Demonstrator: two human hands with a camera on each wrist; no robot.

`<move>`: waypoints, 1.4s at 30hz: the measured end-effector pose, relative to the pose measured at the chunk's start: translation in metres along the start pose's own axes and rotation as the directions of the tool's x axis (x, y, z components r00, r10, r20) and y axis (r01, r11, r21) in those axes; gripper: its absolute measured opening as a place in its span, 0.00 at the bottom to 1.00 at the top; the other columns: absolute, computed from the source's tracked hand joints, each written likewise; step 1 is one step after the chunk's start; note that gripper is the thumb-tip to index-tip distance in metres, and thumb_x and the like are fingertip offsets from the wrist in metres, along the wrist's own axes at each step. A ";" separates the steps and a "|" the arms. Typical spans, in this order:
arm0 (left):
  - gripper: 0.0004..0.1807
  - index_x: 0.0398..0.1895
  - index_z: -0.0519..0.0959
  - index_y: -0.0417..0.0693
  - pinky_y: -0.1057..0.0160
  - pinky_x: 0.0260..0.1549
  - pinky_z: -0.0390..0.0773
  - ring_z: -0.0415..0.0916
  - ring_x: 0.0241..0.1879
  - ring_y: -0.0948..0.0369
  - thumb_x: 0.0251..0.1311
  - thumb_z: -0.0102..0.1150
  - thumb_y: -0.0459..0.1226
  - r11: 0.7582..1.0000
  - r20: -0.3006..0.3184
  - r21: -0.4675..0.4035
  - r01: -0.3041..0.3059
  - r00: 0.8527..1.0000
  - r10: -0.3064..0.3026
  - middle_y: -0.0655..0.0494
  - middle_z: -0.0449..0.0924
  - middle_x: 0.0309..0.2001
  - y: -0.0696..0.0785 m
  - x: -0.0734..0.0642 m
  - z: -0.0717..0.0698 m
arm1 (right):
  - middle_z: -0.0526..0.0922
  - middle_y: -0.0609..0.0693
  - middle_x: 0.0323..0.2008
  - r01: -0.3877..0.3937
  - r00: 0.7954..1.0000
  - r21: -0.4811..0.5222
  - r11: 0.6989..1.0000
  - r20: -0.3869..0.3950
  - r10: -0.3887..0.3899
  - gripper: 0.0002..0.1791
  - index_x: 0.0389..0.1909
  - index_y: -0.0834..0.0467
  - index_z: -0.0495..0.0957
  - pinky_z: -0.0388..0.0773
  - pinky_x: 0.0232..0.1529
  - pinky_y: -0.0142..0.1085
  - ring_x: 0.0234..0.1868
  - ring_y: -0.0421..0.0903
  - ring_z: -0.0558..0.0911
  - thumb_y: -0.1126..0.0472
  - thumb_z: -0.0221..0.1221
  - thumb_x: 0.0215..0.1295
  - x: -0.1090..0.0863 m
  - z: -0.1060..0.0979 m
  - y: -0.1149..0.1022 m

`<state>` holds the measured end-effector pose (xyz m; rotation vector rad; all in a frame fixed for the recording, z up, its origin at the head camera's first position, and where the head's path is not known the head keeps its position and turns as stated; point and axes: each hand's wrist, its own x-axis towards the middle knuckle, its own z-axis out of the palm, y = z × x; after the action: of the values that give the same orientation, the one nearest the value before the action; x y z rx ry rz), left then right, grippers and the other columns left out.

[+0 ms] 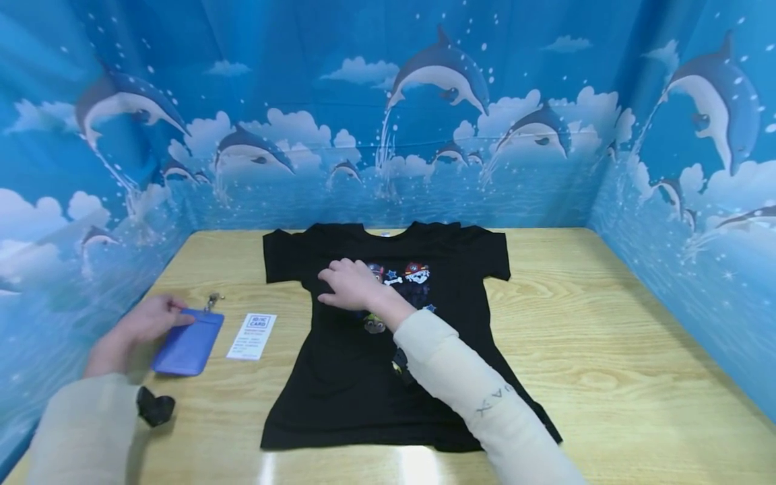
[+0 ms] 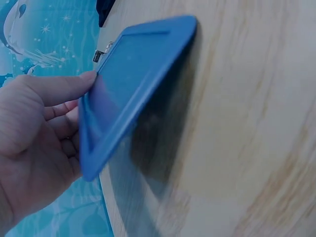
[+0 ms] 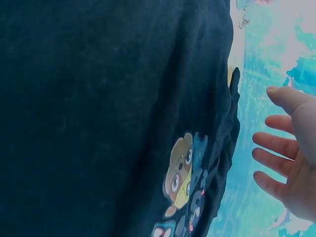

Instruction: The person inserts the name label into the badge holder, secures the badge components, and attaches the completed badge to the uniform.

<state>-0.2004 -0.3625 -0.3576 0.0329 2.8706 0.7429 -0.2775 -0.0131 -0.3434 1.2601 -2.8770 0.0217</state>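
Pinched between the thumb and fingers of my left hand (image 1: pixel 154 318) is a blue card holder (image 1: pixel 189 342) with a metal clip (image 1: pixel 212 301) at its top. In the left wrist view the holder (image 2: pixel 133 84) is tilted, one edge raised over its shadow on the wood, and its clear window shows. Beside it on the table lies a white printed card (image 1: pixel 252 336). My right hand (image 1: pixel 351 286) hovers over the chest of a black T-shirt (image 1: pixel 364 377) with cartoon prints. Its fingers are loosely spread and hold nothing in the right wrist view.
The T-shirt lies flat in the middle of the light wood table (image 1: pixel 606 350), sleeves toward the back. A blue curtain (image 1: pixel 339 81) printed with dolphins and clouds stands along the back and both sides. A small black device (image 1: pixel 155 407) sits at my left wrist.
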 end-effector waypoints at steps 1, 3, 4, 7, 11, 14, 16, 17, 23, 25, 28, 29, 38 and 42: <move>0.26 0.46 0.67 0.19 0.47 0.37 0.71 0.71 0.38 0.43 0.60 0.55 0.39 1.000 -0.009 -0.014 -0.007 1.000 0.007 0.34 0.73 0.37 0.000 0.000 -0.001 | 0.73 0.48 0.55 0.003 1.000 -0.010 1.000 -0.009 -0.004 0.26 0.61 0.52 0.70 0.69 0.50 0.39 0.53 0.46 0.71 0.44 0.51 0.66 0.001 0.000 -0.001; 0.24 0.46 0.67 0.20 0.50 0.35 0.71 0.71 0.37 0.45 0.61 0.53 0.38 0.999 -0.028 -0.029 -0.018 0.999 0.018 0.37 0.74 0.36 0.001 -0.001 -0.002 | 0.74 0.48 0.53 0.010 1.000 -0.026 1.000 -0.027 -0.011 0.25 0.60 0.52 0.71 0.69 0.48 0.38 0.51 0.46 0.72 0.44 0.52 0.66 0.002 0.000 -0.003; 0.24 0.48 0.66 0.21 0.51 0.35 0.71 0.71 0.38 0.45 0.63 0.52 0.38 0.999 -0.029 -0.041 -0.013 0.999 0.012 0.37 0.74 0.36 0.001 -0.001 -0.002 | 0.75 0.48 0.52 0.012 0.999 -0.032 0.999 -0.037 -0.014 0.25 0.59 0.52 0.71 0.70 0.46 0.38 0.50 0.45 0.73 0.44 0.52 0.66 0.003 0.000 -0.004; 0.22 0.49 0.65 0.23 0.52 0.36 0.71 0.70 0.40 0.44 0.65 0.48 0.39 0.997 -0.026 -0.079 0.000 1.000 -0.002 0.36 0.73 0.39 0.003 -0.001 -0.003 | 0.75 0.47 0.50 0.011 0.998 -0.036 0.999 -0.060 -0.013 0.24 0.58 0.51 0.73 0.70 0.43 0.37 0.48 0.45 0.73 0.44 0.53 0.65 0.005 0.000 -0.009; 0.21 0.50 0.62 0.25 0.49 0.38 0.70 0.68 0.44 0.39 0.67 0.45 0.39 0.993 -0.026 -0.119 -0.011 1.000 0.008 0.30 0.69 0.43 0.009 -0.001 -0.005 | 0.76 0.47 0.49 -0.001 0.996 -0.028 1.000 -0.087 -0.001 0.23 0.56 0.51 0.74 0.69 0.40 0.36 0.46 0.44 0.73 0.45 0.53 0.65 0.008 0.002 -0.014; 0.19 0.50 0.62 0.27 0.53 0.36 0.70 0.69 0.43 0.41 0.67 0.45 0.38 0.990 -0.039 -0.132 -0.044 0.998 0.039 0.30 0.69 0.43 0.017 0.001 -0.007 | 0.76 0.46 0.48 -0.007 0.994 -0.033 0.999 -0.107 0.003 0.23 0.56 0.50 0.75 0.69 0.41 0.36 0.46 0.44 0.73 0.43 0.52 0.65 0.009 0.003 -0.017; 0.18 0.49 0.62 0.28 0.56 0.34 0.70 0.70 0.40 0.45 0.68 0.44 0.38 0.989 -0.047 -0.138 -0.060 0.997 0.054 0.33 0.70 0.42 0.022 0.004 -0.008 | 0.76 0.46 0.48 -0.005 0.993 -0.038 0.999 -0.119 0.001 0.24 0.55 0.50 0.76 0.69 0.41 0.35 0.46 0.43 0.73 0.42 0.51 0.65 0.010 0.003 -0.019; 0.17 0.49 0.62 0.29 0.57 0.34 0.70 0.71 0.39 0.48 0.68 0.44 0.38 0.988 -0.051 -0.137 -0.066 0.997 0.059 0.34 0.71 0.41 0.025 0.005 -0.008 | 0.76 0.46 0.48 -0.003 0.992 -0.043 0.999 -0.124 -0.002 0.24 0.55 0.50 0.76 0.69 0.41 0.35 0.46 0.43 0.73 0.42 0.51 0.65 0.010 0.002 -0.020; 0.16 0.49 0.62 0.32 0.59 0.32 0.70 0.71 0.36 0.53 0.69 0.45 0.38 0.984 -0.095 -0.151 -0.099 0.992 0.085 0.39 0.72 0.38 0.048 0.013 -0.008 | 0.77 0.46 0.46 0.004 0.984 -0.048 0.999 -0.180 -0.013 0.24 0.53 0.50 0.77 0.68 0.40 0.33 0.44 0.43 0.73 0.40 0.50 0.65 0.011 0.000 -0.025; 0.16 0.49 0.62 0.33 0.59 0.32 0.69 0.71 0.36 0.53 0.68 0.45 0.38 0.984 -0.118 -0.142 -0.111 0.989 0.095 0.40 0.73 0.38 0.057 0.014 -0.007 | 0.77 0.46 0.46 -0.005 0.981 -0.042 0.999 -0.196 -0.003 0.25 0.54 0.50 0.76 0.68 0.40 0.33 0.44 0.43 0.73 0.39 0.51 0.64 0.011 -0.001 -0.027; 0.15 0.49 0.62 0.34 0.59 0.30 0.68 0.70 0.33 0.53 0.69 0.44 0.38 0.979 -0.136 -0.153 -0.137 0.984 0.117 0.41 0.72 0.36 0.070 0.017 -0.005 | 0.77 0.45 0.47 -0.028 0.976 -0.037 0.999 -0.216 0.020 0.26 0.56 0.50 0.75 0.68 0.40 0.33 0.44 0.42 0.73 0.40 0.51 0.64 0.012 0.000 -0.028; 0.14 0.49 0.62 0.34 0.59 0.30 0.68 0.69 0.32 0.53 0.69 0.43 0.37 0.976 -0.142 -0.161 -0.148 0.982 0.126 0.42 0.71 0.35 0.074 0.018 -0.005 | 0.77 0.45 0.46 -0.034 0.974 -0.036 0.999 -0.227 0.025 0.26 0.56 0.50 0.75 0.69 0.39 0.33 0.43 0.42 0.73 0.40 0.51 0.64 0.013 0.000 -0.028; 0.15 0.51 0.62 0.36 0.58 0.29 0.66 0.67 0.31 0.54 0.69 0.45 0.37 0.959 -0.163 -0.207 -0.194 0.973 0.162 0.44 0.71 0.34 0.104 0.030 0.006 | 0.78 0.46 0.46 -0.101 0.954 0.014 0.995 -0.281 0.101 0.26 0.56 0.51 0.74 0.72 0.39 0.34 0.44 0.42 0.75 0.40 0.51 0.64 0.015 0.000 -0.026; 0.14 0.51 0.62 0.36 0.58 0.31 0.67 0.68 0.33 0.52 0.68 0.46 0.36 0.949 -0.184 -0.216 -0.230 0.964 0.191 0.42 0.71 0.36 0.115 0.032 0.011 | 0.78 0.47 0.47 -0.104 0.954 0.073 0.992 -0.275 0.120 0.26 0.57 0.52 0.73 0.72 0.41 0.35 0.45 0.43 0.76 0.40 0.52 0.64 0.015 -0.002 -0.025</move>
<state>-0.2327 -0.2543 -0.3162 0.2650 2.9378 1.1746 -0.2694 -0.0405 -0.3408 1.0053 -2.7139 0.2626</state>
